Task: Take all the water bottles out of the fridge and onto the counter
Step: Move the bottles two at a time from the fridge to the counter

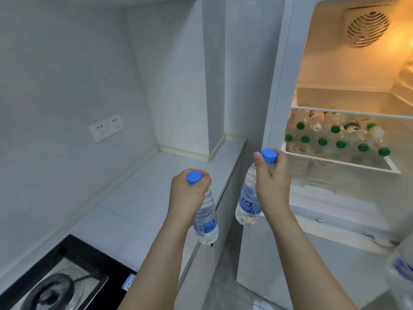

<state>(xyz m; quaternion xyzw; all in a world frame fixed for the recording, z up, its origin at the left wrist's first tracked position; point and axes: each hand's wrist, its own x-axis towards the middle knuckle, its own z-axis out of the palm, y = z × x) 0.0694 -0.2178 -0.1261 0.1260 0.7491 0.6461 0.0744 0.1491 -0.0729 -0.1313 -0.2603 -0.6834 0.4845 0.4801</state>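
Observation:
My left hand [188, 193] grips the neck of a clear water bottle [206, 218] with a blue cap and blue label, hanging over the right edge of the white counter [143, 198]. My right hand [271, 175] holds a second blue-capped water bottle [247, 202] by its neck, in the air between the counter and the open fridge [279, 86]. Inside the fridge, several green-capped bottles [335, 139] lie on a lower shelf. The shelf above them is bare.
A gas hob [55, 285] sits at the counter's near left. Two wall sockets [106, 128] are on the tiled wall behind. Another blue-labelled bottle [402, 265] shows at the right edge, in the fridge door.

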